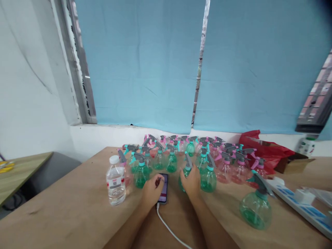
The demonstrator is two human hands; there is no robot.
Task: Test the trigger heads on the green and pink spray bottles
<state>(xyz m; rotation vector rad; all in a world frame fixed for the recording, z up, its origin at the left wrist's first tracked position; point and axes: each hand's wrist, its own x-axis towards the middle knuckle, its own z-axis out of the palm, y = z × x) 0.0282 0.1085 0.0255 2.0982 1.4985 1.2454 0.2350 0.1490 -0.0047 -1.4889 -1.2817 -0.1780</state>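
Observation:
My left hand [151, 191] rests over the left side of a smartphone [163, 193], its fingers curled together. A small dark patch shows between those fingers, too unclear to name. A white cable runs from the phone's lower end toward me. My right hand [191, 179] wraps round the body of a green spray bottle [183, 174] with a grey trigger head, which stands on the table. Touching close on its right is another green spray bottle [208, 180]. A clear water bottle [116, 185] with a white cap stands left of my left hand.
Several green and pink spray bottles [171, 162] crowd the back of the wooden table [64, 207]. One larger-looking green spray bottle [256, 207] stands apart at front right. Beyond it lie a white power strip [303, 207], a red plastic bag [269, 152] and a cardboard box [298, 164].

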